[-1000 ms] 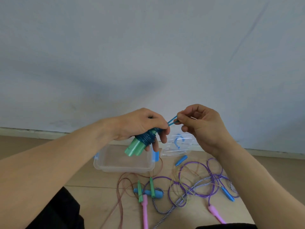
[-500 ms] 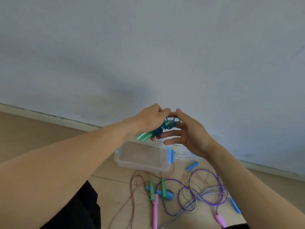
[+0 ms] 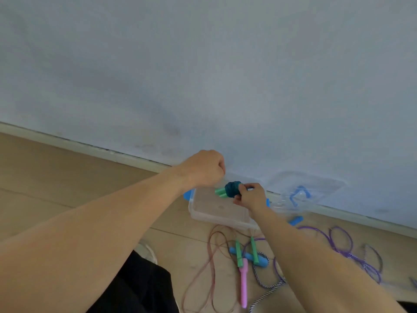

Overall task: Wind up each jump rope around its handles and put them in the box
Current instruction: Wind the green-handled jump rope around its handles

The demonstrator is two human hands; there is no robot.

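Right fingers (image 3: 242,190) pinched teal-wound green-handled rope bundle (image 3: 230,190) above clear plastic box (image 3: 216,214); left hand (image 3: 204,169) fisted (contents unseen). Best lowered flat, coils kept tight.

Clear glossy plastic box (image 3: 216,219), smooth matt green plastic handles (image 3: 220,192), pale matt wood-look floor (image 3: 67,177), matt painted wall (image 3: 203,75)

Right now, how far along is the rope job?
Done: one rope is wound into a blue bundle on its green handles. In hand: the right hand holds it over the clear box, which looks empty. Left: the loose ropes on the floor.
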